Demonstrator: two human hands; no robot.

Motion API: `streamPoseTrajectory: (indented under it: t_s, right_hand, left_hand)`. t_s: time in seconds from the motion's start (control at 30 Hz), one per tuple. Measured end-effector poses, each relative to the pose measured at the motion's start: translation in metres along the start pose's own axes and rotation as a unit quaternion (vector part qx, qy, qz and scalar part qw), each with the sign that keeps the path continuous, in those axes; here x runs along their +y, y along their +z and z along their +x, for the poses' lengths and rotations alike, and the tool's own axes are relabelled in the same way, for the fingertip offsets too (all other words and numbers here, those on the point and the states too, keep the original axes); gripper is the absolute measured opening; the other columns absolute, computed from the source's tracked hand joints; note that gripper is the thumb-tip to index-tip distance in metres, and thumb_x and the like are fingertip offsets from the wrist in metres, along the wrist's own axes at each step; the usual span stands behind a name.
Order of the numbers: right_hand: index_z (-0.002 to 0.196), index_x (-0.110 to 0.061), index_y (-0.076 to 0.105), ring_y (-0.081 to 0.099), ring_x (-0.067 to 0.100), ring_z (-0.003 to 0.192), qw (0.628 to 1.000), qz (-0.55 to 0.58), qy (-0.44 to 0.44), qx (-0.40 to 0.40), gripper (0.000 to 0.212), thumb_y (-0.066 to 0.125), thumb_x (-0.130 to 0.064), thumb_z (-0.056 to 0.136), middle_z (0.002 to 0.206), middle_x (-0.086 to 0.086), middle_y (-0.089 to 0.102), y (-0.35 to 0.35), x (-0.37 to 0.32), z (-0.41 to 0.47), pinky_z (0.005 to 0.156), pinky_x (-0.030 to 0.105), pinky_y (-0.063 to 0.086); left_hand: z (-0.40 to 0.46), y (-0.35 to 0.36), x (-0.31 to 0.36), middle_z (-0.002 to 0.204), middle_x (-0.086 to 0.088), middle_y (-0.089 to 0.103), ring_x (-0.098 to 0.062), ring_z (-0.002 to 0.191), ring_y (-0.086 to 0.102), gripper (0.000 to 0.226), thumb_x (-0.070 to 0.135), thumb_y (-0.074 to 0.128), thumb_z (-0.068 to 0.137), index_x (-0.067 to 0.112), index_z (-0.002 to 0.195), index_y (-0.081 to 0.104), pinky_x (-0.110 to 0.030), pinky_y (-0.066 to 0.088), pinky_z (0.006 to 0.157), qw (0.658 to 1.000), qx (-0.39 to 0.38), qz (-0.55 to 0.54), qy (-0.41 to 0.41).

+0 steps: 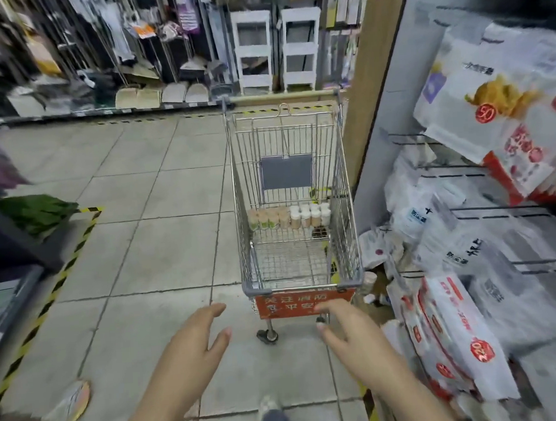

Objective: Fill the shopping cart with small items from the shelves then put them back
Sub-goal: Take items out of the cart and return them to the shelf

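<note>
A metal shopping cart (346,225) stands in the aisle ahead of me, with a red sign on its near end. Inside, against the far part of the basket floor, sit two packs of small jars: a beige one (268,218) on the left and a white-capped one (310,215) on the right. My left hand (197,342) reaches forward with fingers spread, short of the cart and holding nothing. My right hand (342,328) is also extended and empty, its fingertips just below the red sign (295,305).
Wire shelves (485,210) on the right hold plastic-wrapped bags and packs, some hanging into the aisle. A wooden post (372,74) rises beside the cart. Brooms and white racks line the far wall. Yellow-black floor tape (62,275) edges a display on the left.
</note>
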State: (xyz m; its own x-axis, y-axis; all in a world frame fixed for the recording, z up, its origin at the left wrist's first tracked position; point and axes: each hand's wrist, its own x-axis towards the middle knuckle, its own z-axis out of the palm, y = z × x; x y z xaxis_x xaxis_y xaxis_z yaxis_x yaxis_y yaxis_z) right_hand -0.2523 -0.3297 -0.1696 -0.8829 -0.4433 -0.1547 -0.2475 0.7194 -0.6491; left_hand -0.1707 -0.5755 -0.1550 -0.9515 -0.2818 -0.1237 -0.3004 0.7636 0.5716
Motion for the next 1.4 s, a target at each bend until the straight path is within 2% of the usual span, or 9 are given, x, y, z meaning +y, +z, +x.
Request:
streamPoseTrajectory:
  t_s: [0.2,0.33,0.5,0.73,0.8,0.9,1.03,1.2,1.4]
  right_hand:
    - [0.125,-0.027,0.054,0.049,-0.002,0.110,0.999,0.017,0.038,-0.020,0.029,0.051,-0.031,0.096,0.120,-0.018,0.053,-0.001,0.011,0.100,0.089,0.010,0.037]
    - [0.124,-0.030,0.054,0.047,-0.007,0.106,0.996,0.031,0.089,-0.010,0.028,0.052,-0.027,0.096,0.122,-0.022,0.049,-0.012,0.032,0.153,0.093,0.011,0.036]
    - [0.110,-0.044,0.050,0.056,0.005,0.106,0.988,0.049,0.145,-0.005,0.025,0.055,-0.025,0.095,0.116,-0.020,0.053,-0.024,0.066,0.201,0.079,0.009,0.037]
    - [0.122,-0.026,0.055,0.054,0.003,0.103,0.976,0.036,0.199,-0.084,0.026,0.052,-0.022,0.096,0.122,-0.008,0.058,-0.024,0.118,0.289,0.076,0.007,0.039]
    - [0.124,-0.024,0.055,0.059,0.012,0.106,0.973,0.030,0.200,-0.111,0.027,0.051,-0.023,0.097,0.122,0.002,0.062,-0.020,0.131,0.322,0.085,0.016,0.044]
    - [0.127,-0.021,0.054,0.056,0.008,0.105,0.970,0.036,0.199,-0.138,0.030,0.050,-0.023,0.098,0.120,-0.006,0.060,-0.015,0.150,0.373,0.088,0.018,0.043]
    - [0.127,-0.024,0.054,0.062,0.008,0.099,0.968,0.027,0.200,-0.150,0.029,0.051,-0.025,0.098,0.117,-0.007,0.062,-0.001,0.178,0.436,0.075,0.013,0.043]
    - [0.110,-0.021,0.056,0.052,-0.003,0.066,0.970,-0.013,0.182,-0.159,0.014,0.050,-0.023,0.098,0.092,-0.011,0.056,0.027,0.219,0.506,0.052,0.011,0.039]
    - [0.124,-0.013,0.054,0.056,0.019,0.108,0.965,-0.128,0.146,-0.177,0.034,0.050,-0.031,0.096,0.120,0.004,0.060,0.066,0.268,0.581,0.090,0.030,0.046]
  left_hand:
    - [0.118,-0.009,-0.026,0.137,0.006,0.051,-0.011,0.124,0.048,0.043,0.029,0.052,0.095,0.018,0.137,0.046,-0.024,0.037,0.098,0.998,-0.031,0.024,-0.040]
    - [0.208,-0.008,-0.018,0.137,0.003,0.052,-0.013,0.125,0.048,0.043,0.026,0.053,0.095,0.017,0.137,0.047,-0.025,0.036,0.100,0.998,-0.039,0.054,-0.019]
    - [0.292,0.019,0.014,0.141,0.005,0.047,-0.012,0.128,0.044,0.043,0.031,0.046,0.098,0.020,0.140,0.042,-0.025,0.035,0.103,0.994,-0.087,0.060,0.036]
    - [0.371,0.082,0.030,0.147,0.002,0.041,-0.011,0.133,0.039,0.045,0.027,0.044,0.099,0.021,0.143,0.037,-0.023,0.028,0.109,0.974,-0.203,0.074,0.067]
    - [0.397,0.097,0.028,0.147,0.001,0.042,-0.011,0.130,0.043,0.044,0.026,0.044,0.099,0.020,0.142,0.038,-0.022,0.031,0.108,0.970,-0.225,0.074,0.048]
    - [0.440,0.120,0.022,0.146,-0.001,0.043,-0.013,0.127,0.047,0.043,0.025,0.044,0.099,0.018,0.141,0.040,-0.024,0.035,0.104,0.967,-0.243,0.080,0.017]
    - [0.497,0.152,0.012,0.144,-0.003,0.045,-0.014,0.123,0.051,0.044,0.023,0.044,0.099,0.016,0.142,0.039,-0.023,0.037,0.101,0.963,-0.257,0.071,-0.028]
    - [0.551,0.199,-0.010,0.137,-0.003,0.053,-0.016,0.118,0.055,0.043,0.027,0.045,0.098,0.015,0.140,0.042,-0.027,0.042,0.097,0.958,-0.266,0.067,-0.077]
    - [0.613,0.262,-0.028,0.125,-0.005,0.056,-0.021,0.110,0.055,0.032,0.027,0.043,0.097,0.014,0.125,0.050,-0.032,0.047,0.087,0.950,-0.285,0.112,-0.059]
